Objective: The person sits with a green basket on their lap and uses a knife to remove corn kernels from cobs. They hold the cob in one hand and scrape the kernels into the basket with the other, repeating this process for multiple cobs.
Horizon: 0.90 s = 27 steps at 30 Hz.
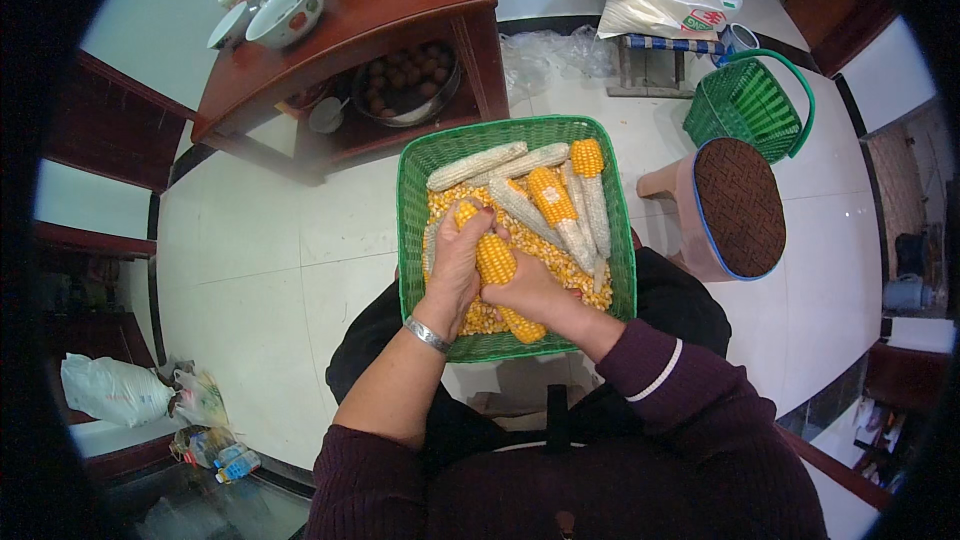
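A yellow ear of corn [496,259] lies slantwise between my two hands, over a green woven plastic basket [630,240] on my lap. My left hand [456,255], with a silver bracelet at the wrist, grips its upper part. Around its middle my right hand [529,289] is closed, and the lower end sticks out below. Loose corn kernels [551,240] cover the basket's inside. Bare corncobs [477,166] lie at the back and right, beside a partly shelled ear [551,195] and a cob with kernels left at one end [587,157].
A wooden table [360,22] with bowls [285,11] stands at the upper left, a metal basin of round items [409,82] on its shelf. To the right are a stool with a brown cover [740,208] and a green basket with a handle [742,109]. Bottles [236,463] lie lower left.
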### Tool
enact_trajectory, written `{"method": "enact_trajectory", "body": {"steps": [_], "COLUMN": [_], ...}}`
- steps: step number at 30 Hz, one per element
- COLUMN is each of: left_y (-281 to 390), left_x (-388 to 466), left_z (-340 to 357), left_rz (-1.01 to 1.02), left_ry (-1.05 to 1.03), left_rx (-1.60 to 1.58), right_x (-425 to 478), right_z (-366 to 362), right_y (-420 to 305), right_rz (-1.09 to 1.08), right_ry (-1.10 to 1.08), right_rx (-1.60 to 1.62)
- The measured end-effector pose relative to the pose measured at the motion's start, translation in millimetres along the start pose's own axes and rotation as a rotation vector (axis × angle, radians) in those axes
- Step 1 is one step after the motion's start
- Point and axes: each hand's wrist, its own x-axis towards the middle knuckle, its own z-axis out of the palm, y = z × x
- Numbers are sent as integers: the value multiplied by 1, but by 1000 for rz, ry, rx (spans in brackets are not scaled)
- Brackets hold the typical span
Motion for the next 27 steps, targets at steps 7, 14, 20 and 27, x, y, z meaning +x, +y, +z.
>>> {"method": "enact_trajectory", "body": {"steps": [7,14,20,27], "left_y": [-1,-16,-7,-24], "left_x": [-5,-41,-73,-126], "left_z": [-2,-13,-16,-14], "left_rz": [21,-167,-193,-133], "left_ry": [-19,-125,-115,-13], "left_rx": [165,79,228,412], "right_x": [0,6,4,-17], "right_z": [-1,-8,-15,-11], "right_y": [-3,-7,-8,-9], "right_rz": [-186,-197,-368,-286], "right_ry": [82,49,193,250], "right_rx": [-63,263,-134,285]}}
